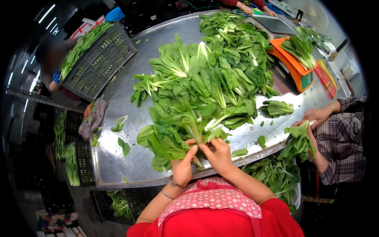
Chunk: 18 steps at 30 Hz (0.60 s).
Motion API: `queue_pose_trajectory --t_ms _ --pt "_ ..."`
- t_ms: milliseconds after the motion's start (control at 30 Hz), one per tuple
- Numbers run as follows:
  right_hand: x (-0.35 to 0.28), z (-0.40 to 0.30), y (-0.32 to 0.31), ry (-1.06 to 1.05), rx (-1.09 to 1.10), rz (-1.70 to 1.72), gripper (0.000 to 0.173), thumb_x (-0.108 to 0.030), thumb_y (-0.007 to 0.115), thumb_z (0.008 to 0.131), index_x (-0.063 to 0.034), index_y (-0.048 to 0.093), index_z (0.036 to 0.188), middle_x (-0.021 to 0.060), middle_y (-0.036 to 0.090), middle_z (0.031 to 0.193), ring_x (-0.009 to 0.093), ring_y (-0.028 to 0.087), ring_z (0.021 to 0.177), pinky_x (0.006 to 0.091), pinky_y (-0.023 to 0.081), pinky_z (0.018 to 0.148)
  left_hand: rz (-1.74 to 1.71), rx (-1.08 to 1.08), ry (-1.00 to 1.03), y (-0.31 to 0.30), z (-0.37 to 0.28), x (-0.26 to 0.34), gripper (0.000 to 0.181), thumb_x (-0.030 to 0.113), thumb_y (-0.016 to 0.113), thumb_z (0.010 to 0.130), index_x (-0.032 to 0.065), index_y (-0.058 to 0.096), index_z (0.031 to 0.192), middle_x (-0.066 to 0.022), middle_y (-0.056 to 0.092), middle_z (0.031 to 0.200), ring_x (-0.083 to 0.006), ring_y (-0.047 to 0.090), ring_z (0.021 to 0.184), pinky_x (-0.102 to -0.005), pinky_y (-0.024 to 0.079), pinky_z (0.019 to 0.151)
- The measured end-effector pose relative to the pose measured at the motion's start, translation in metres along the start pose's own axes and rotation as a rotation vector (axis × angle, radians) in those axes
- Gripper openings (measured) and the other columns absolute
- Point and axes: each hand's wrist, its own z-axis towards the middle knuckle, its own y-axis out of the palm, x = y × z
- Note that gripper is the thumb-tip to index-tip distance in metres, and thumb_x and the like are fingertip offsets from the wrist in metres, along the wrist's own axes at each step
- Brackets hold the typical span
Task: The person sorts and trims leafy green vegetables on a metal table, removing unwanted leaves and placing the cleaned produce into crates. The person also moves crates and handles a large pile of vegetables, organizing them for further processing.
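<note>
Near the front edge of the metal table (pixel 112 169), my left hand (pixel 183 164) is closed around the stem ends of a bunch of leafy greens (pixel 168 139), whose leaves spread to the left and away from me. Close beside it, my right hand (pixel 218 154) pinches a stem at the base of the greens with thumb and fingers. Just beyond both hands lies a large heap of leafy greens (pixel 204 80) with pale stems. Leaves partly cover the fingers of both hands.
An orange scale (pixel 290 65) holding greens stands at right. There a co-worker in a checked shirt (pixel 340 133) holds greens. A grey plastic crate (pixel 100 62) of greens tilts at upper left, near another person. Below the table edge are crates and a container of greens (pixel 275 177).
</note>
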Motion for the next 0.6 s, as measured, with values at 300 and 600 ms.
queue_pose_trajectory --t_ms 300,600 --pt "0.0 -0.011 0.004 -0.196 0.004 -0.038 0.012 -0.011 0.068 0.08 -0.0006 0.064 0.085 0.0117 0.061 0.071 0.023 0.062 0.065 0.0313 0.047 0.057 -0.065 0.02 -0.118 -0.01 0.008 -0.012 0.026 0.006 0.067 0.082 0.0037 0.057 0.106 -0.005 0.066 0.093 -0.0105 0.057 0.071 -0.0224 0.041 0.054" --pt "0.006 -0.011 0.001 0.714 -0.364 0.992 0.027 -0.024 0.062 0.09 -0.0009 0.059 0.104 0.0041 0.062 0.086 0.01 0.057 0.067 0.0215 0.045 0.057 -0.265 -0.152 -0.188 -0.029 0.003 -0.004 0.033 0.002 0.063 0.081 0.006 0.054 0.112 -0.0053 0.062 0.101 -0.0159 0.059 0.084 -0.0275 0.044 0.06"
